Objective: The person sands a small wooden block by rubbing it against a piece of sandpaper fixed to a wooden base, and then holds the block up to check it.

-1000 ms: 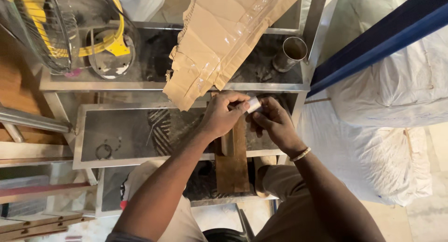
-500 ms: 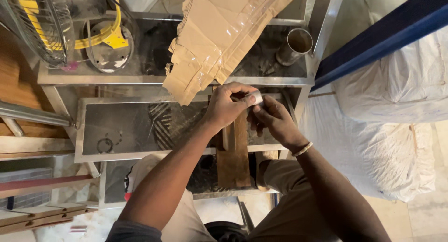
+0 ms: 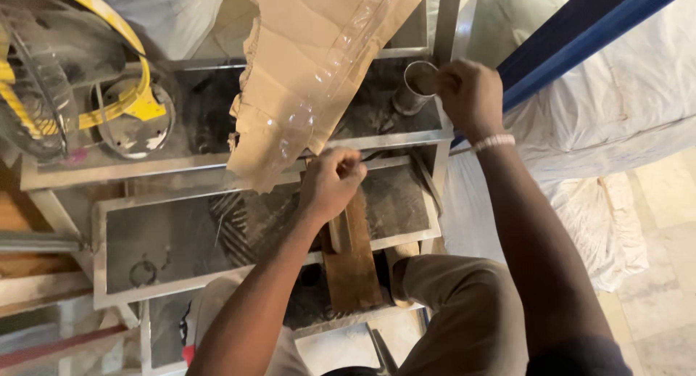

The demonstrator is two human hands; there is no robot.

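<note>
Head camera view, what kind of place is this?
Probably a workshop or building site: dusty metal steps, torn cardboard, a wooden plank, and the right hand at a metal tin.

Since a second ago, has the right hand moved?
Yes. The right hand left the left hand above the wooden plank and reached up to the metal cup.

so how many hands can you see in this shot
2. The left hand is closed in a fist over the wooden plank on the metal step. The right hand is up at the metal cup on the step above.
</note>
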